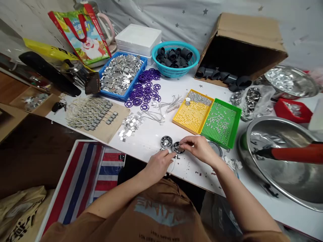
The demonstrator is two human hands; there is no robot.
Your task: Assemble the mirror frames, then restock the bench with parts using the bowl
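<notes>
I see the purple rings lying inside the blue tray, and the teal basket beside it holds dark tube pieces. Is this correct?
No: the purple rings are not inside the blue tray. The head view shows them lying on the white table beside the tray. The teal basket with its dark tube pieces is as you said.

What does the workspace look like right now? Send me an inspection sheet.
surface: white table, small scraps near the hands.
job's things: right hand pinches a round dark metal disc; left hand beside it, near a second disc.
clutter: blue tray of silver squares, teal basket of dark tubes, steel basin.
grippers: both hands bare, at the discs.
cables: thin wires on the table.
surroundings: cardboard box, star-patterned cloth.
</notes>
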